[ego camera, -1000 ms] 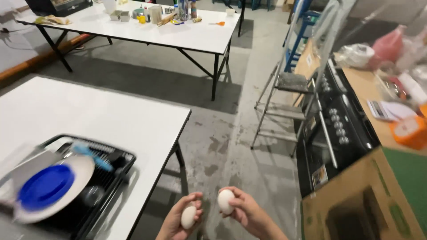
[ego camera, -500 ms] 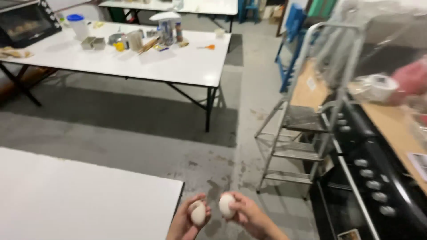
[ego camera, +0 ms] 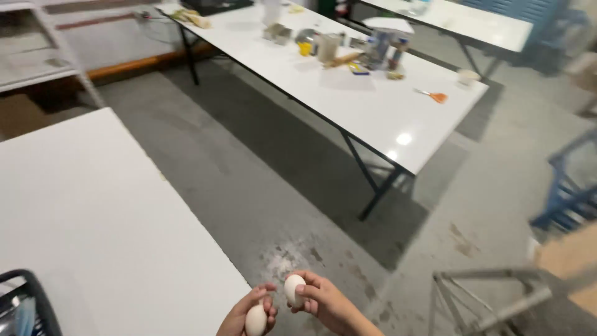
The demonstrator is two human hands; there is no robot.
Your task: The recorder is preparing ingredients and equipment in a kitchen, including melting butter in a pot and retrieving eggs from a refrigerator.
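Observation:
My left hand (ego camera: 239,316) holds a white egg (ego camera: 255,319) at the bottom edge of the view, fingers wrapped round its upper half. Just to the right, my right hand (ego camera: 326,303) grips a second white egg (ego camera: 293,288) between thumb and fingers. The two eggs are close together, a small gap between them, over the grey concrete floor beside the corner of a white table (ego camera: 93,224).
A black tray corner (ego camera: 31,298) sits at the near table's bottom left. A long white table (ego camera: 373,106) across the aisle carries cups, tins and an orange utensil (ego camera: 435,96). A metal step ladder (ego camera: 479,298) stands at lower right, a blue frame (ego camera: 569,186) behind it.
The view has swung left and tilted: the stove and counter left the frame, the far table now runs diagonally. Both hands still hold their eggs close together.

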